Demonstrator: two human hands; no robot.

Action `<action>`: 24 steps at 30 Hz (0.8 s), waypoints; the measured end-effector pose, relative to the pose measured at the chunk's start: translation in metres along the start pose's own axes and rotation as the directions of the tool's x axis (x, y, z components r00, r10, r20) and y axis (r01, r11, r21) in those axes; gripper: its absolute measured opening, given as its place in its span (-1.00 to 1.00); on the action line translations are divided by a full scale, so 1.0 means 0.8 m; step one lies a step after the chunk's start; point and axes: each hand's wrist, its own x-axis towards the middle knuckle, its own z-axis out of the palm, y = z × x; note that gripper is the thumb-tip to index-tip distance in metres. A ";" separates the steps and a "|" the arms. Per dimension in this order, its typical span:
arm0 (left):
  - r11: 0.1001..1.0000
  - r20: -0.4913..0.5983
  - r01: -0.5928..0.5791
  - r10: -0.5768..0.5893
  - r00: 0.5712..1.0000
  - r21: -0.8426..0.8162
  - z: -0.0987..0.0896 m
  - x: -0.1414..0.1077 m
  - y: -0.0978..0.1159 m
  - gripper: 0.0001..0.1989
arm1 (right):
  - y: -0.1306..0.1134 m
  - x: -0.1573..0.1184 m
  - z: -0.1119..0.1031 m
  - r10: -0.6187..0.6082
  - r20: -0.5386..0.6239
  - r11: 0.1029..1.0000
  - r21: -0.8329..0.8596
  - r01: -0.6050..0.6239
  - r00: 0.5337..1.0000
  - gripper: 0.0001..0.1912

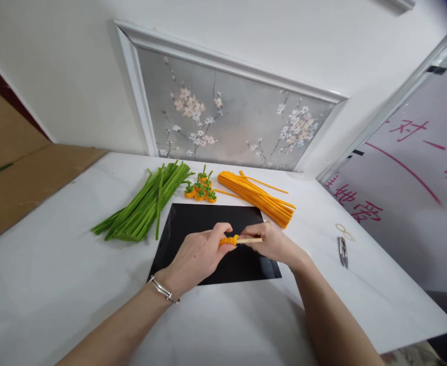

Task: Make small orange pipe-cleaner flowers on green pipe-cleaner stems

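Over the black mat [177, 229], an orange pipe cleaner [229, 240] is wound in a coil around one end of a pale wooden stick [249, 240]. My left hand [204, 251] pinches the coil between thumb and fingers. At the stick's other end, my right hand [272, 244] is closed, its fingertips close to the coil and partly hidden behind the stick. Behind the mat sit several small orange pieces with green tops [201, 188]. A bundle of green pipe cleaners [143, 208] lies to their left, a bundle of orange pipe cleaners [257, 195] to their right.
On the right of the white table [74, 274] lie small thread snips [343, 251] beside thin yellowish rings [345, 232]. A cardboard box [13, 168] stands at the left edge. A wall with a framed floral panel [234, 112] closes off the back, and a whiteboard [410, 178] the right.
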 end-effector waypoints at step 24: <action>0.989 -0.108 0.017 -0.001 0.994 0.145 -0.004 -0.001 -0.006 -0.91 | -0.047 -0.019 0.004 -0.139 0.112 0.935 -0.312 0.168 0.984 -0.65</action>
